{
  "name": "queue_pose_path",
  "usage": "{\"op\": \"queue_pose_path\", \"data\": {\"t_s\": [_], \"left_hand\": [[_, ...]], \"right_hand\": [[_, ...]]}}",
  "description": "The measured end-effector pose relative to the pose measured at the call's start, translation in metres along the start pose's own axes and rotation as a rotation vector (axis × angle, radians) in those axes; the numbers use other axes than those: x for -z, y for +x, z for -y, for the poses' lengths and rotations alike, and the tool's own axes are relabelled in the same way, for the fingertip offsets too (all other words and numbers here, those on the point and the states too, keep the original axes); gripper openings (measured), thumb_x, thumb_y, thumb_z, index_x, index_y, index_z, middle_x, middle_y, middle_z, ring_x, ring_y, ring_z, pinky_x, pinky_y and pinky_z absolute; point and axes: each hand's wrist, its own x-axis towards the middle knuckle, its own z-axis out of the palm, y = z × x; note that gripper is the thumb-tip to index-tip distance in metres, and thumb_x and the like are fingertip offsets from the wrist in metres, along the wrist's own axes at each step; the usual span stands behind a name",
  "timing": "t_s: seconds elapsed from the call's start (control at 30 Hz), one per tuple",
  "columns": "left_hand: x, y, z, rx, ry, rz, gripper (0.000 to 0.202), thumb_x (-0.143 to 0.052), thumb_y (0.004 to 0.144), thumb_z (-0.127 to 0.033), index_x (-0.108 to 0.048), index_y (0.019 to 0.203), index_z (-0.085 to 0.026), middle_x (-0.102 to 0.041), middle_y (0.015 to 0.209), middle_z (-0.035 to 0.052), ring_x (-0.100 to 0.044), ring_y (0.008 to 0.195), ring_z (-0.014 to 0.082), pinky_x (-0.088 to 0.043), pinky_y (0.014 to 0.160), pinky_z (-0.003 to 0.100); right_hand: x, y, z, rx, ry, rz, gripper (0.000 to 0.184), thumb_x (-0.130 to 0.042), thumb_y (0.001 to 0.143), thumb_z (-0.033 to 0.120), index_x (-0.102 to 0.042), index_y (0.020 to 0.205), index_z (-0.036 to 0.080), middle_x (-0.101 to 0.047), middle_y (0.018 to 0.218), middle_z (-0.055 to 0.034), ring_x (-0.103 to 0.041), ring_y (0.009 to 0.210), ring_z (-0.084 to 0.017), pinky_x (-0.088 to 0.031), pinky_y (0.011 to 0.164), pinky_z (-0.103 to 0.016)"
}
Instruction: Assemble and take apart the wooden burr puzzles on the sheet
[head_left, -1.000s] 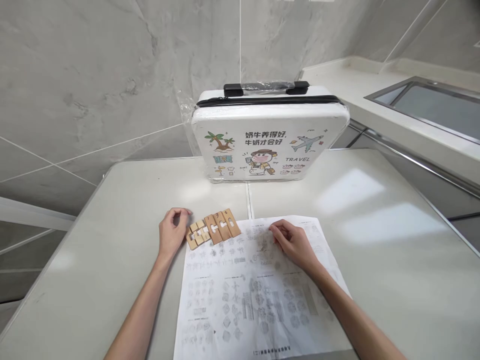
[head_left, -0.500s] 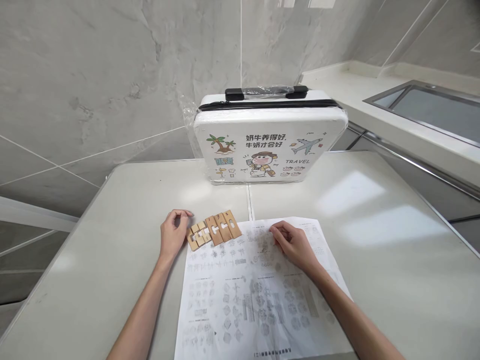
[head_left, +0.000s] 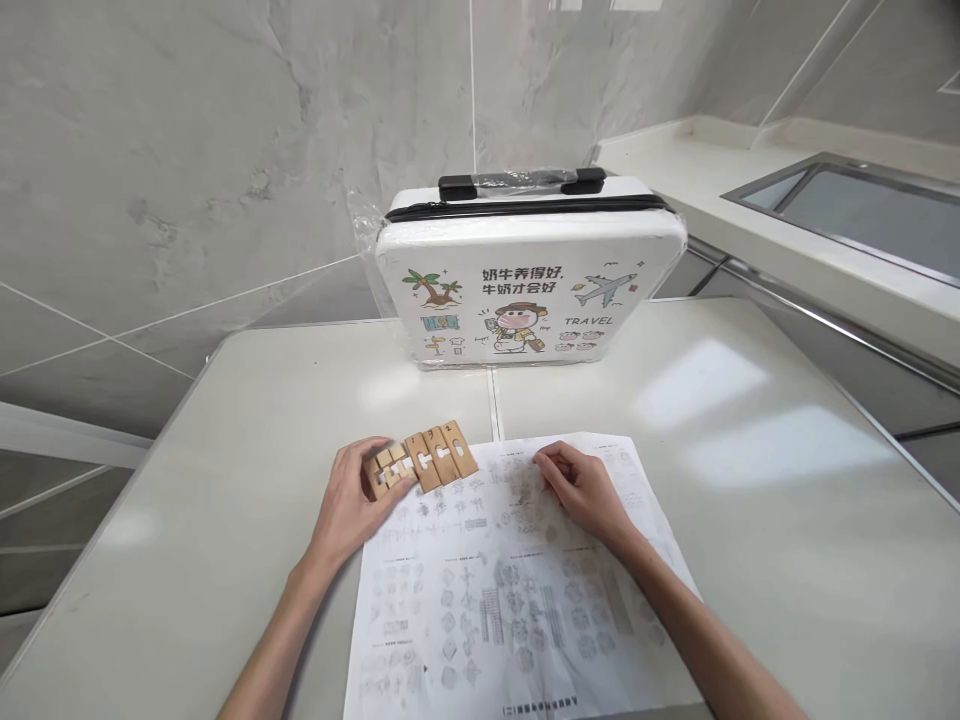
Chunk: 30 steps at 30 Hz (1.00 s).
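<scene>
A row of several notched wooden puzzle pieces (head_left: pixel 433 458) lies on the top left corner of a printed instruction sheet (head_left: pixel 502 590). My left hand (head_left: pixel 352 500) reaches the left end of the row, with its fingers behind the leftmost wooden piece (head_left: pixel 384 470) and its thumb in front, closed on it. My right hand (head_left: pixel 581 490) rests on the upper part of the sheet with its fingers curled together. I see nothing held in it.
A white suitcase (head_left: pixel 525 270) with cartoon prints and a black handle stands upright at the back of the grey table (head_left: pixel 750 450). A marble wall rises behind it. A counter with a metal-framed sink (head_left: pixel 855 210) is at the far right.
My left hand has moved right from beside the wooden row onto its left end and closed on the leftmost piece. My right hand has stayed in place.
</scene>
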Motion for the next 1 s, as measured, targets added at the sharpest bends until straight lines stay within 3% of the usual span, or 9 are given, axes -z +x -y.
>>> {"op": "queue_pose_path", "data": {"t_s": [0.17, 0.57, 0.77, 0.83, 1.0], "left_hand": [[-0.003, -0.007, 0.002, -0.079, 0.118, 0.016, 0.062, -0.077, 0.088, -0.057, -0.054, 0.137, -0.026, -0.064, 0.138, 0.0098, -0.059, 0.128, 0.0332, -0.052, 0.108, 0.051], [0.000, -0.013, 0.007, -0.111, 0.124, -0.033, 0.058, -0.074, 0.093, -0.056, -0.055, 0.138, -0.025, -0.068, 0.131, 0.0097, -0.066, 0.118, 0.0307, -0.058, 0.098, 0.046], [0.003, -0.023, -0.016, -0.204, 0.081, -0.132, 0.059, -0.077, 0.092, -0.054, -0.055, 0.140, -0.027, -0.069, 0.133, 0.0091, -0.067, 0.122, 0.0310, -0.058, 0.104, 0.049], [-0.004, -0.030, -0.030, -0.259, 0.036, -0.085, 0.062, -0.078, 0.092, -0.054, -0.054, 0.142, -0.028, -0.068, 0.136, 0.0089, -0.066, 0.125, 0.0311, -0.057, 0.106, 0.050], [-0.039, -0.049, -0.065, -0.381, -0.079, 0.201, 0.068, -0.081, 0.091, -0.052, -0.049, 0.147, -0.032, -0.068, 0.138, 0.0079, -0.065, 0.130, 0.0309, -0.058, 0.107, 0.051]], "right_hand": [[0.001, -0.001, 0.002, -0.011, -0.002, -0.003, 0.038, -0.053, 0.107, 0.055, -0.066, 0.091, 0.023, -0.063, 0.066, 0.0007, -0.050, 0.053, -0.016, -0.039, 0.055, -0.030], [0.000, 0.001, 0.001, 0.007, -0.004, -0.001, 0.038, -0.053, 0.107, 0.055, -0.065, 0.091, 0.023, -0.063, 0.065, 0.0008, -0.051, 0.053, -0.016, -0.039, 0.054, -0.030], [0.000, 0.001, 0.001, 0.019, -0.005, -0.006, 0.037, -0.054, 0.107, 0.053, -0.065, 0.089, 0.023, -0.063, 0.065, 0.0007, -0.050, 0.053, -0.016, -0.039, 0.055, -0.030], [0.000, 0.001, 0.001, 0.024, -0.004, -0.007, 0.037, -0.054, 0.107, 0.053, -0.065, 0.089, 0.023, -0.063, 0.065, 0.0008, -0.049, 0.053, -0.016, -0.039, 0.055, -0.030], [0.002, 0.001, 0.004, 0.038, 0.008, 0.009, 0.036, -0.053, 0.107, 0.054, -0.066, 0.092, 0.023, -0.064, 0.065, 0.0008, -0.052, 0.054, -0.017, -0.042, 0.056, -0.030]]}}
